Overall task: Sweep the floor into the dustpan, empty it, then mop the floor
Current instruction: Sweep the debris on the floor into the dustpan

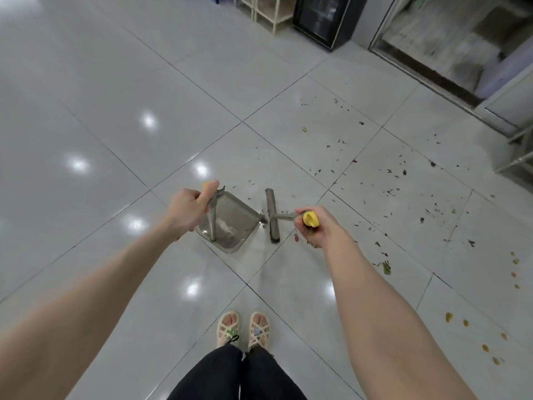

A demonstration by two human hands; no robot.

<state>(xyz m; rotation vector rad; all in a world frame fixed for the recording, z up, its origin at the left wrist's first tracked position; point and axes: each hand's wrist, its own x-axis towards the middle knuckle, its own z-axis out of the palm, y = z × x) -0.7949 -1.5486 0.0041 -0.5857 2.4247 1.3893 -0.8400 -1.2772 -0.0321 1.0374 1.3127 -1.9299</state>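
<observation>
bright, even | ceiling-light glare on floor point(115, 82) | edges blurred, bent

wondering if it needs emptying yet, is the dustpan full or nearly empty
Nearly empty. The dustpan, held by the left hand, shows only a pale patch inside; most debris lies scattered right of the broom.

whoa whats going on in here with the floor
A person is sweeping the tiled floor. The left hand grips the long handle of a grey dustpan set on the floor, and the right hand grips the yellow-capped handle of a broom, its head close beside the pan's mouth. Dark debris lies scattered over the tiles to the right, not yet swept in.
</observation>
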